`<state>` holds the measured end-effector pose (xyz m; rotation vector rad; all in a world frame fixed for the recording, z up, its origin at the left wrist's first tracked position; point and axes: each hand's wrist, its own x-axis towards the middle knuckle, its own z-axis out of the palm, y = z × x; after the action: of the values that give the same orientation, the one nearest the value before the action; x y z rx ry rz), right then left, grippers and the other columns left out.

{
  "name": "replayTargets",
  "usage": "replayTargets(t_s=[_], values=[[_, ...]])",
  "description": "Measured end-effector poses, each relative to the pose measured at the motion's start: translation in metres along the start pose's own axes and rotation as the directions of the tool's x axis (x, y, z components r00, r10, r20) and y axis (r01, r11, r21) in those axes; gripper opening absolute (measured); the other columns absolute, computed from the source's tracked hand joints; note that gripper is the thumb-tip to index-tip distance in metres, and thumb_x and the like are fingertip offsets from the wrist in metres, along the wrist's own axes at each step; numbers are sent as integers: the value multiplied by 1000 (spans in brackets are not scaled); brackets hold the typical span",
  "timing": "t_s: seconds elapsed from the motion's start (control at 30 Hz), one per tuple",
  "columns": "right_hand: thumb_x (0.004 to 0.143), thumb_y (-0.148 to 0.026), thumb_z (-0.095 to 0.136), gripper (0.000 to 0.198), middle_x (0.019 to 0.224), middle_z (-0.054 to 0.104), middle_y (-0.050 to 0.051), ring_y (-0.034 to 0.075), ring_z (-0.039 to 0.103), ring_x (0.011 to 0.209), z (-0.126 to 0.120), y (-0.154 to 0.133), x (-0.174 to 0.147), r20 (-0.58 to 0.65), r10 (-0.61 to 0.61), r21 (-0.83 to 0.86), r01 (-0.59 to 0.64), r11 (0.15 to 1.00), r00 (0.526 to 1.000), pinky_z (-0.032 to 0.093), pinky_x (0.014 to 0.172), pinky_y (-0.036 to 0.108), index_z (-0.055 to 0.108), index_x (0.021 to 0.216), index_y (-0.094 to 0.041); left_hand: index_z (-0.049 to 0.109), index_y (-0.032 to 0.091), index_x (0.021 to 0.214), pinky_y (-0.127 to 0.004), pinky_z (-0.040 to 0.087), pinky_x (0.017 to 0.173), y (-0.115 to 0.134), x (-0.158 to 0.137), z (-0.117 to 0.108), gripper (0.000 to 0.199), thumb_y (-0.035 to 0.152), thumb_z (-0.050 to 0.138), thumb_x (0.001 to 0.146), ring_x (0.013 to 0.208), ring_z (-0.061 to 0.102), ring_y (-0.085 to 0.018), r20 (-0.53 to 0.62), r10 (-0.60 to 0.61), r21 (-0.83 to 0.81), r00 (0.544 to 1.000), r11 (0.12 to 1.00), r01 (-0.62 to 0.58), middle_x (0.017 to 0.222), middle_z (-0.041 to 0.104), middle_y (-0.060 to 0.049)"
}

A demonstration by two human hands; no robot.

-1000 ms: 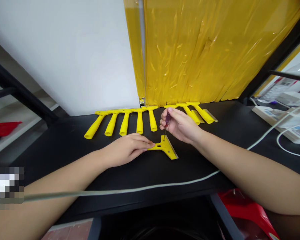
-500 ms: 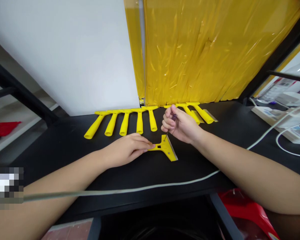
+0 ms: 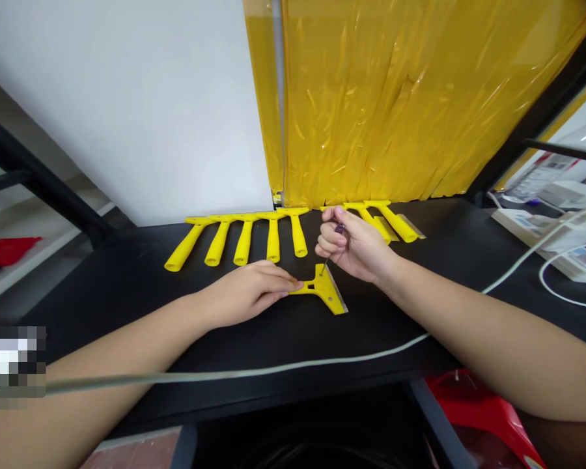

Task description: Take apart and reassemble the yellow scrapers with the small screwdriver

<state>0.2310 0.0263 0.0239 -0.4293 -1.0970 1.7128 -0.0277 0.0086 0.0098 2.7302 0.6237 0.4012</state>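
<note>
A yellow scraper [image 3: 326,291] with a thin metal blade along its right edge lies on the black tabletop. My left hand [image 3: 254,291] is closed round its handle, covering most of it. Above the scraper's head, my right hand [image 3: 349,241] grips a screwdriver [image 3: 340,228] with a dark handle, largely hidden by the fingers. Its thin shaft slants down to the upper of two screws in the scraper head. The lower screw [image 3: 330,299] shows uncovered.
Several yellow scrapers [image 3: 244,241] stand in a row at the back left, others [image 3: 398,221] at the back right, partly behind my right hand. A pale cable [image 3: 293,369] crosses the front. White cartons [image 3: 551,241] and a plastic bottle [image 3: 542,172] are at the right.
The fingers of my right hand have shifted slightly around the screwdriver handle. My left hand and the scraper have stayed in place.
</note>
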Motion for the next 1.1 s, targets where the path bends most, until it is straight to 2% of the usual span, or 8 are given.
replayTargets(t_s=[0.07,0.27,0.33,0.47,0.63,0.73,0.9,1.1], values=[[104,-43,64,21,59,37,-10,10,29,52,1,1,-2,27,-24,21,24,1000,999,41,63,25,56,96,-25,73,24,133,-33,53,107,0,0,0,32,23,52,109,119,69,-19,-2,3,2,1000,1000,-3,130,76,-6],[91,-36,79,28,89,59,-1,14,56,79,0,1,-3,6,-39,-53,40,998,999,48,73,29,57,86,-21,73,24,134,-33,53,107,-1,1,0,33,22,52,109,119,69,-19,-2,-2,14,1000,1000,2,130,76,-6],[95,-41,74,27,81,57,-1,14,54,74,-1,1,-3,26,-13,-73,15,997,1000,49,73,30,60,85,-20,73,24,134,-32,53,107,-1,0,1,33,22,52,109,119,69,-19,-1,-2,13,1000,1000,2,130,76,-5],[102,-45,65,22,61,41,-8,11,36,56,1,3,-4,60,-4,-17,5,1000,998,46,68,28,59,97,-25,73,26,134,-32,53,105,-2,0,1,33,22,54,108,118,69,-19,-12,-1,6,1000,1000,1,130,76,-5],[94,-33,77,24,83,60,-2,13,54,74,0,3,-3,39,-46,-8,46,999,998,48,73,29,55,90,-23,73,25,135,-32,53,107,-1,-1,1,33,22,53,108,119,69,-19,-10,-1,4,1000,1000,1,130,76,-6],[98,-38,71,26,84,58,0,14,55,76,-1,-1,-2,25,-6,-35,7,999,1000,51,74,31,58,84,-20,73,25,135,-34,53,107,-1,-1,1,33,21,53,108,120,69,-19,-4,-5,7,1000,1000,5,131,76,-6],[105,-50,59,28,56,32,-10,11,28,51,2,-3,-5,43,55,-37,-54,998,998,47,66,28,58,94,-24,73,26,135,-34,54,106,-1,-1,1,34,22,53,108,119,69,-20,-6,-6,3,1000,1000,6,130,76,-6],[95,-43,76,33,82,57,-2,13,53,73,3,0,-3,10,-22,-41,22,999,1000,50,72,29,55,82,-21,73,27,135,-36,55,106,-1,0,0,34,22,53,108,118,70,-20,-16,-4,-9,1000,1000,4,129,76,-7]])
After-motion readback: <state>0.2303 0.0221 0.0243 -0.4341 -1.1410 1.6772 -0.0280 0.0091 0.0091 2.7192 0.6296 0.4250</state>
